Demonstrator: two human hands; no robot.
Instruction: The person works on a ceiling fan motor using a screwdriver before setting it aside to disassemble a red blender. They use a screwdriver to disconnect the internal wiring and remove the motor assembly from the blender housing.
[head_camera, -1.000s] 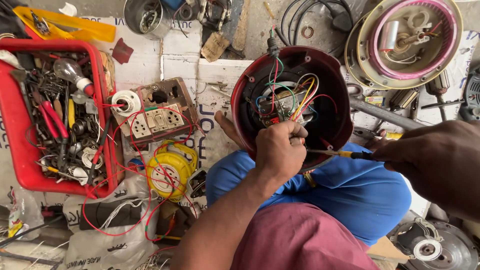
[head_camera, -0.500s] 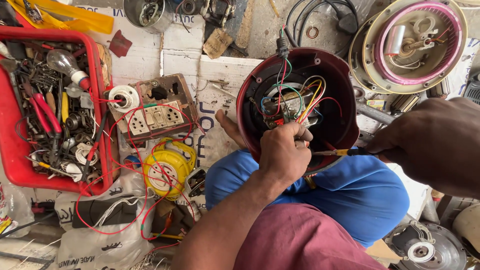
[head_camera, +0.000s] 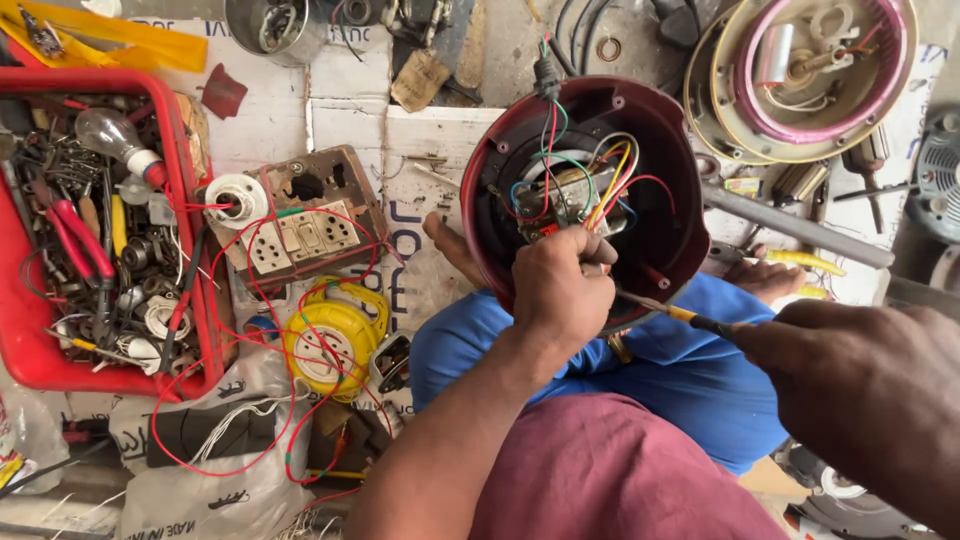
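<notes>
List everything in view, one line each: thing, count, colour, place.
motor housing: one, dark red, centre, on the lap
wires: several, mixed colours, inside the housing
screwdriver: one, yellow and black, between the hands
tray: one, red, left, full of tools
light bulb: one, clear, in the tray
socket board: one, brown, beside the tray
reel: one, yellow, below the board
round motor part: one, cream and pink, top right
left hand: on the housing
right hand: grips the screwdriver

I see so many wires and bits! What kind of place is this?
Probably a small repair workshop for electrical things. A red tray holds pliers, a bulb and spare parts, a switchboard trails red wire, and the left hand works inside an opened dark red housing full of coloured wires.
</notes>
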